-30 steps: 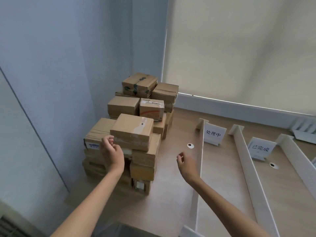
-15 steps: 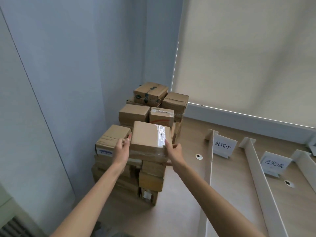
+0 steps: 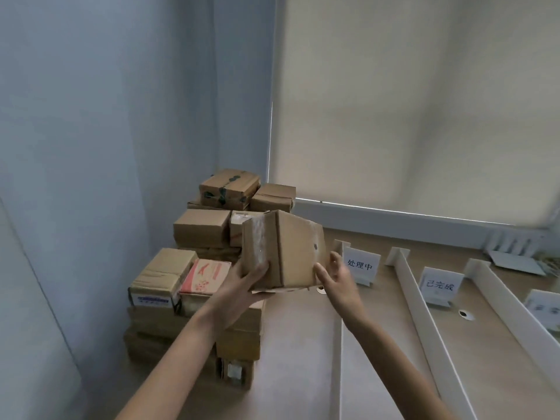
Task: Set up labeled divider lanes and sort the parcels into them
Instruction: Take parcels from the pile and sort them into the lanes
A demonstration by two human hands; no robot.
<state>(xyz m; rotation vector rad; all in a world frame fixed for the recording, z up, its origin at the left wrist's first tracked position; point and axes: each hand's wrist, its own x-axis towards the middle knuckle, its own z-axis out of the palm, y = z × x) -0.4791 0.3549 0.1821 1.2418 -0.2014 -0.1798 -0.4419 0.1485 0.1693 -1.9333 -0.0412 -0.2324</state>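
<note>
Only one cam here, a wide-angle on the person's head, aimed forward and down into the room corner. It's close: left hand, right hand and the cardboard box sit mid-frame, forearms crossing the bottom edge.

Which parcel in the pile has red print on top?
The front parcel, just beside the left hand and right of the blue-labelled box. No other visible top shows red.

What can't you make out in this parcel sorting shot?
Head view only.
- Third label card: blurred, cut by the right edge; text unreadable.
- Held box: underside faces away; left hand covers its lower corner.
- Right hand: motion-blurred; grip on the box unclear.
- Lower stack boxes: partly behind the left forearm.
</note>
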